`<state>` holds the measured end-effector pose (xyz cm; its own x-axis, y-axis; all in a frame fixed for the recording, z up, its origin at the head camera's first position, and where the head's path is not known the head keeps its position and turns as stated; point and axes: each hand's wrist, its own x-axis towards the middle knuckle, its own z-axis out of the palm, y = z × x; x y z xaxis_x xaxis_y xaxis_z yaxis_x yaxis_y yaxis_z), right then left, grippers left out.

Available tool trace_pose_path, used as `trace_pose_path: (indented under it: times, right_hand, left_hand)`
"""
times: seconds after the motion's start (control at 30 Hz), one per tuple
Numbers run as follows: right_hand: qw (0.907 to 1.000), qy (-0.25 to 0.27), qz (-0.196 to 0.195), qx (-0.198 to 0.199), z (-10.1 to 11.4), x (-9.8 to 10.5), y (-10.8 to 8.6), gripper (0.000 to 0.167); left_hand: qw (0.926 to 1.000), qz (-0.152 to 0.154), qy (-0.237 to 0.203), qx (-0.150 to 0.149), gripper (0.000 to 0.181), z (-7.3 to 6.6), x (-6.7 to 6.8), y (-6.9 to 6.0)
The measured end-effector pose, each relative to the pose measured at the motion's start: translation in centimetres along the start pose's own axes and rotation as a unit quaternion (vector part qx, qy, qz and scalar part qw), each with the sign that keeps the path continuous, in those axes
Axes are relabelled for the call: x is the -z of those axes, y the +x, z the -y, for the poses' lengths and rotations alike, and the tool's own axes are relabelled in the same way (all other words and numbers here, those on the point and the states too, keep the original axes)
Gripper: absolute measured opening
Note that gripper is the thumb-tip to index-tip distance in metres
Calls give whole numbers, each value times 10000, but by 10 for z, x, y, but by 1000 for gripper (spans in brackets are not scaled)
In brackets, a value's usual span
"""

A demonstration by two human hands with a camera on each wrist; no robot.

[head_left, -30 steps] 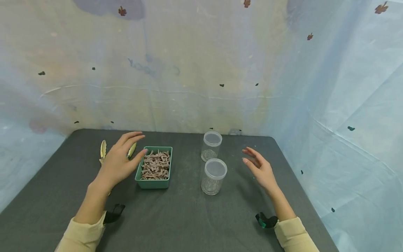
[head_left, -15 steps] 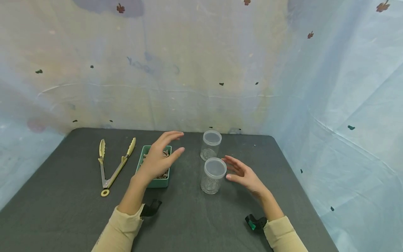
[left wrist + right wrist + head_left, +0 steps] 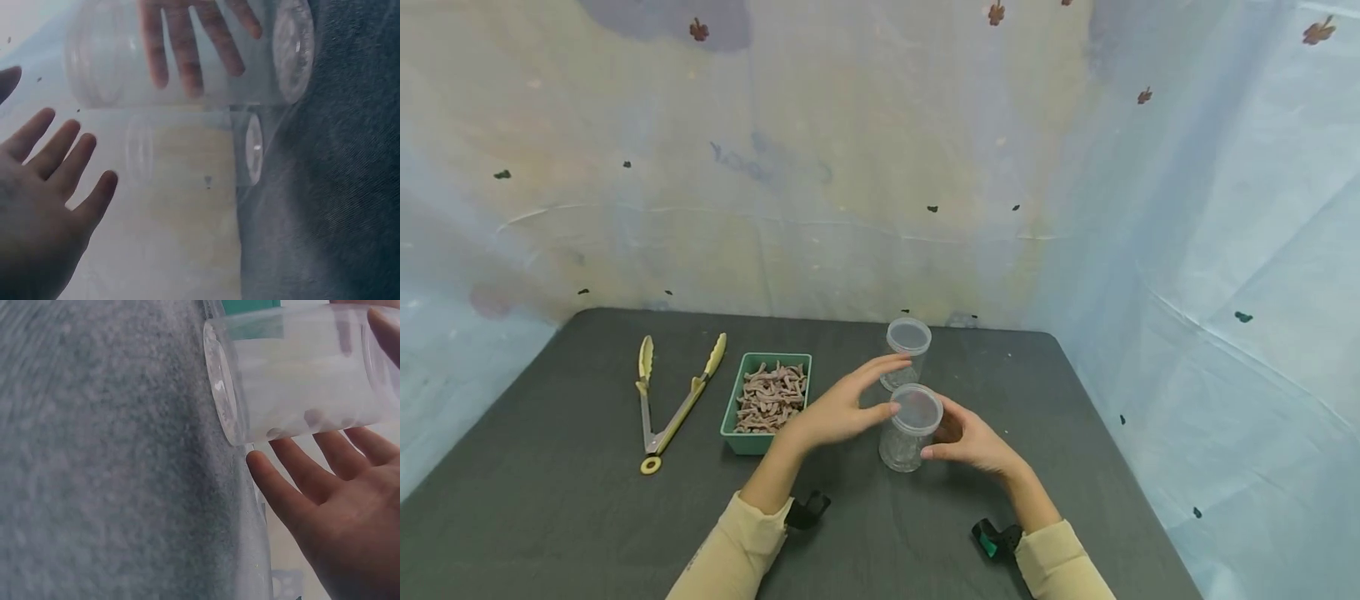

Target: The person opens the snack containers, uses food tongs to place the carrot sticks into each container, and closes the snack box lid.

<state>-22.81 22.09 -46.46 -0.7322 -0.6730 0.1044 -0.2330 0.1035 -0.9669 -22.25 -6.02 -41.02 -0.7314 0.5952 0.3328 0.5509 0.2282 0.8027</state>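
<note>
Two clear lidded jars stand upright, the nearer jar (image 3: 898,451) in front of the farther jar (image 3: 909,337). My left hand (image 3: 835,417) is at the nearer jar's left, fingers extended, its thumb by the lid; whether it touches is unclear. My right hand (image 3: 976,443) is at that jar's right, thumb in front and fingers partly hidden behind it. Through the jar (image 3: 112,62) in the left wrist view, the right hand's fingers (image 3: 194,50) show spread. In the right wrist view, relaxed fingertips of the right hand (image 3: 356,512) lie against the jar (image 3: 275,381).
Left of the jars is a green tray (image 3: 747,444) full of brownish-grey, twisted pieces. Farther left lie spread tongs (image 3: 679,418) with yellow tips. Behind the dark table (image 3: 550,517) hangs a pale patterned sheet (image 3: 850,167), which continues along the right side.
My left hand has moved right, past the tongs and across the tray, to the nearer jar. My right hand has moved left to that jar's other side. Both jars stand where they were.
</note>
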Motion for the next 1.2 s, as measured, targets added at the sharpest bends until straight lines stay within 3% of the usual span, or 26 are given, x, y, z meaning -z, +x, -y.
trace_pose_path:
  times: [0.17,0.43,1.2]
  right_hand:
    - [10000,-69,46,14,-1,-2,-1,88]
    - [9997,-150,138,141,2,-3,-1,81]
    - [9986,-522,-65,101,-6,-2,2,75]
  left_hand:
    - [9973,700,-124,203,67,3,-9,0]
    - [9950,975,17,228,65,5,-13,1]
    - [9970,734,80,229,65,14,-14,2]
